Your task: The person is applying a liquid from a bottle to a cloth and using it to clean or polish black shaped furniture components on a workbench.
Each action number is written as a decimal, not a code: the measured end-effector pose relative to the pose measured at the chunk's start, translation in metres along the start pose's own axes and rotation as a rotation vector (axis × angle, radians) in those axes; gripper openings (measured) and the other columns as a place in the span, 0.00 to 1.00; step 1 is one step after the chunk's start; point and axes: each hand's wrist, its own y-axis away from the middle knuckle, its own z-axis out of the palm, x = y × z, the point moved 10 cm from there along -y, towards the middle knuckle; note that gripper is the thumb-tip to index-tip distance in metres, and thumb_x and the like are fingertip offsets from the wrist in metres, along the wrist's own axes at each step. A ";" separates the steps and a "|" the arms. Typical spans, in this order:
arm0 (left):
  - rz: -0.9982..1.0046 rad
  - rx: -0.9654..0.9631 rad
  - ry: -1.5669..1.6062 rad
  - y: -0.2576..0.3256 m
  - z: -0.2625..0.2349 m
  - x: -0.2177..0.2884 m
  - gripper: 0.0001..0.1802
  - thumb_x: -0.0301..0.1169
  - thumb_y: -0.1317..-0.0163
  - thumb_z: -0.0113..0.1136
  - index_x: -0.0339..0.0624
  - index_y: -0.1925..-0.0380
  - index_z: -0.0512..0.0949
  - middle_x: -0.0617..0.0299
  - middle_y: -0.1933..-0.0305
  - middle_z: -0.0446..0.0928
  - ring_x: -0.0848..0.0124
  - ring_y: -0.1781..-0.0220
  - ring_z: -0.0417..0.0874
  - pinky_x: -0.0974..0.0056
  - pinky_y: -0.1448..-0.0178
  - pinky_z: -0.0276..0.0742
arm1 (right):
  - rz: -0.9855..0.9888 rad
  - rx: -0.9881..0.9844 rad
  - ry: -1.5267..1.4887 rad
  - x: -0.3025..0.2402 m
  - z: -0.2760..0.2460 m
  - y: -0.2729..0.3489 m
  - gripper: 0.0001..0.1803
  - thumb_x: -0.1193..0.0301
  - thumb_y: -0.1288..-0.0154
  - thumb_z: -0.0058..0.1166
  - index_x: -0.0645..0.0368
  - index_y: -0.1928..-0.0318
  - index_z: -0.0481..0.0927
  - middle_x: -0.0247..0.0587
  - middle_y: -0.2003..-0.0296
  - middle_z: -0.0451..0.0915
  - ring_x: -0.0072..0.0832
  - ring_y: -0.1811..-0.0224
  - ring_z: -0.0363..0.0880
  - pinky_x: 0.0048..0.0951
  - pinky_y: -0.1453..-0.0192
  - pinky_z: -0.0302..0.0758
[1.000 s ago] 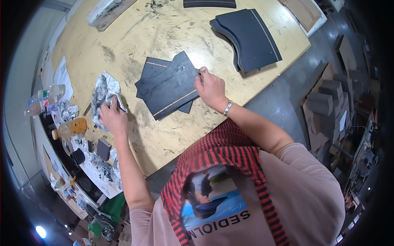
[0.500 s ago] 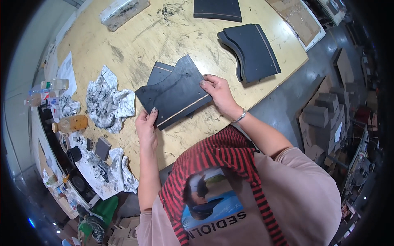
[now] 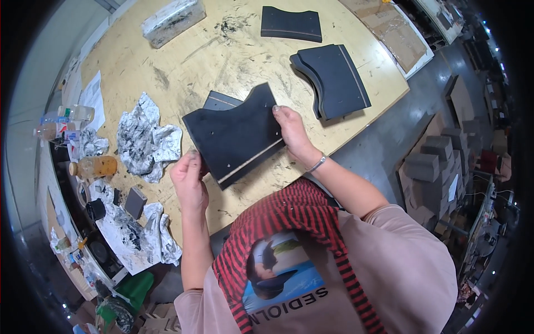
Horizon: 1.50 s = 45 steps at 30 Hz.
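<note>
A black panel [image 3: 236, 136] with a curved cutout along its far edge and a pale strip near its front edge is held tilted above the table. My left hand [image 3: 191, 177] pinches its left edge, while my right hand [image 3: 293, 131] grips the right edge with the thumb on top. Partly hidden beneath it, another black panel [image 3: 218, 101] lies on the wood. Right of my hands sits a stack of similar curved black panels [image 3: 335, 80]. One more black panel [image 3: 291, 25] lies farther back.
Smudged cloths [image 3: 146, 139] and an amber bottle [image 3: 94, 166] are on the left, with a small dark block [image 3: 135, 202] nearer me. A plastic-wrapped block [image 3: 173, 22] stands at the back of the wooden table [image 3: 194, 67]. Grey blocks [image 3: 436, 150] are stacked beyond the right edge.
The held panel has turned slightly clockwise and come a little nearer to me. Both hands have kept their hold, and the left has shifted slightly left. The camera view has shifted somewhat.
</note>
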 end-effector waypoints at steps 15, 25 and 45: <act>0.168 -0.135 -0.562 -0.023 0.051 0.019 0.16 0.26 0.32 0.55 0.28 0.47 0.75 0.52 0.44 0.77 0.68 0.42 0.77 0.66 0.36 0.70 | 1.260 -0.987 -0.988 0.057 0.115 0.158 0.21 0.57 0.31 0.42 0.64 0.57 0.74 0.35 0.76 0.66 0.22 0.78 0.64 0.19 0.78 0.61; -0.110 -0.057 -0.208 -0.015 0.006 -0.036 0.07 0.24 0.33 0.57 0.30 0.67 0.80 0.67 0.70 0.78 0.82 0.68 0.74 0.75 0.62 0.71 | 0.682 -0.406 -0.788 0.029 0.078 0.096 0.26 0.52 0.26 0.41 0.65 0.49 0.76 0.49 0.51 0.80 0.38 0.53 0.83 0.41 0.49 0.81; -0.315 0.033 -0.163 -0.014 0.019 -0.054 0.13 0.26 0.43 0.69 0.34 0.65 0.74 0.67 0.73 0.74 0.79 0.74 0.76 0.74 0.67 0.75 | 0.281 -0.206 -0.188 0.017 0.056 0.064 0.11 0.73 0.32 0.55 0.70 0.56 0.78 0.42 0.62 0.83 0.24 0.63 0.82 0.27 0.58 0.79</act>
